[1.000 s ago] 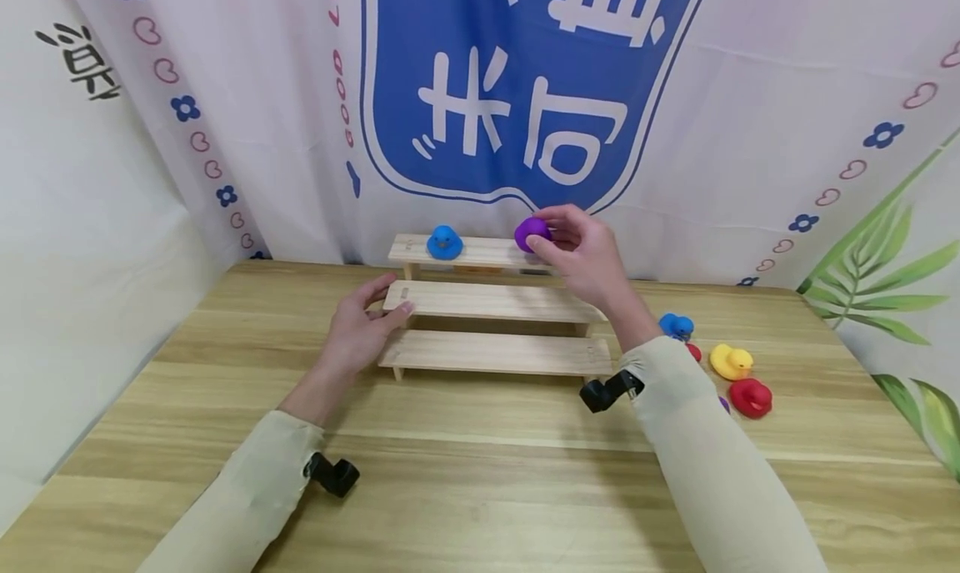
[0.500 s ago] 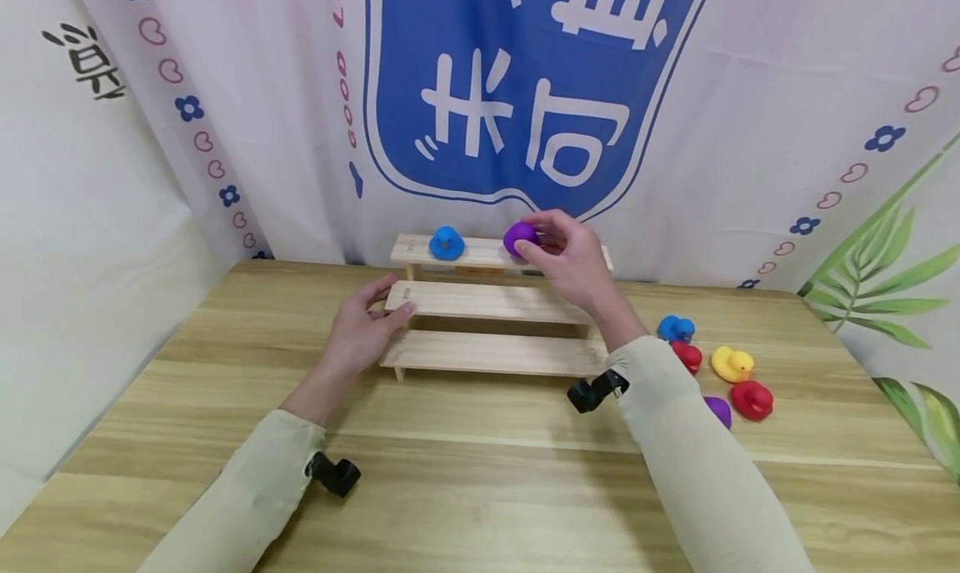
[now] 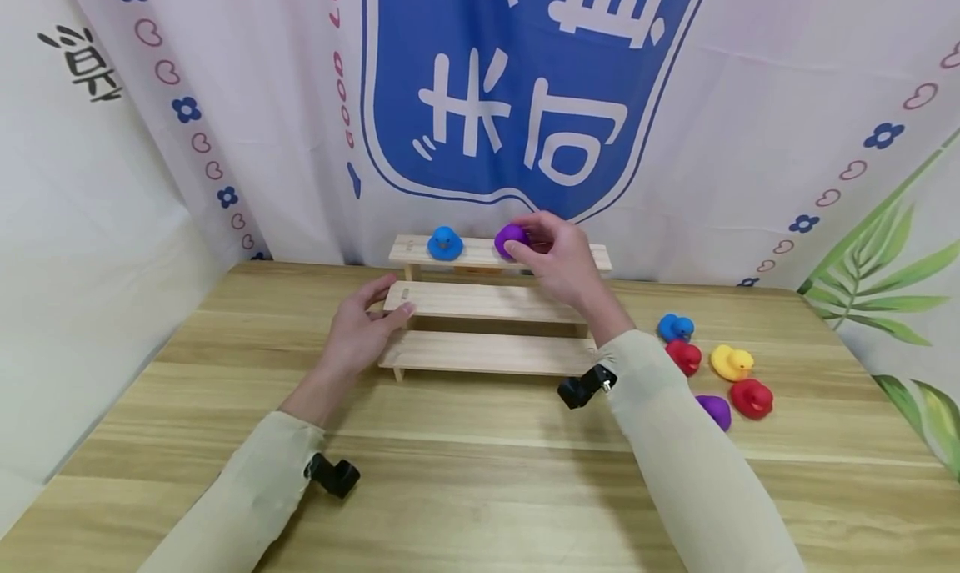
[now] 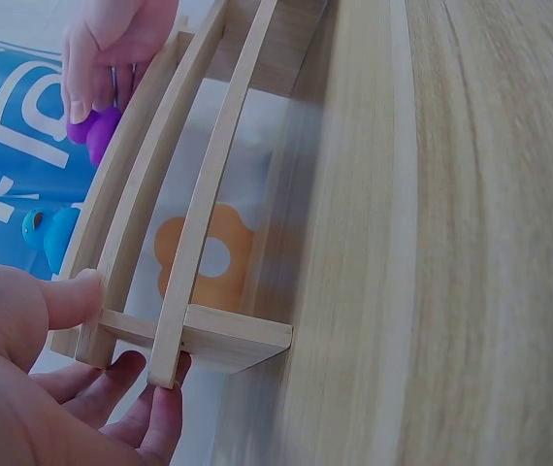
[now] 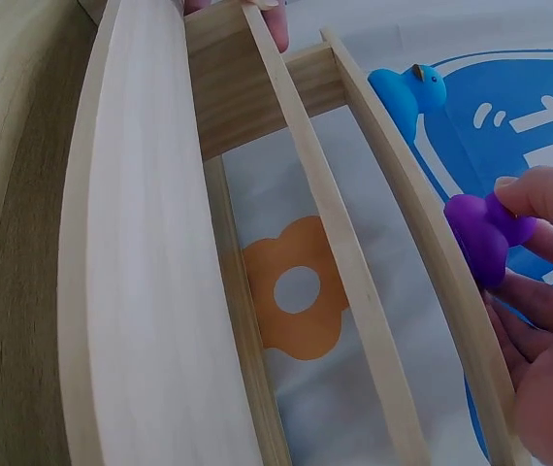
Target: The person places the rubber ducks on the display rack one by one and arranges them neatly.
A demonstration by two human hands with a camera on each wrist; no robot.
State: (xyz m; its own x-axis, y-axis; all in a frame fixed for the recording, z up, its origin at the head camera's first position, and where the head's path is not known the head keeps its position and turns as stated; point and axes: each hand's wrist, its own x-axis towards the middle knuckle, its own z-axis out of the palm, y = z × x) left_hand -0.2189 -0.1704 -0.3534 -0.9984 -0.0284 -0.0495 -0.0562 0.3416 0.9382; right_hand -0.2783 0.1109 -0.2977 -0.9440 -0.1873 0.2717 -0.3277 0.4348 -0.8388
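Note:
A three-tier wooden stepped shelf (image 3: 480, 301) stands at the back of the table. My left hand (image 3: 362, 323) grips its left end, thumb on top of the middle tier and fingers underneath, as the left wrist view shows. On the top tier's left part sits a blue rubber duck (image 3: 445, 244). Farther right along that tier, my right hand (image 3: 561, 260) pinches a purple rubber duck (image 3: 509, 240) between thumb and fingers. In the right wrist view the purple duck (image 5: 480, 238) is right at the top board, its far side partly covered by the fingers.
To the right of the shelf lie several more rubber ducks: a blue one (image 3: 675, 328), a yellow one (image 3: 730, 362), two red ones (image 3: 752, 399) and a purple one (image 3: 715, 411) partly behind the right sleeve. A printed curtain (image 3: 300, 139) hangs close behind the shelf.
My right hand has slid left along the top tier with the purple duck, nearer to the blue duck. My left hand has stayed on the shelf's end.

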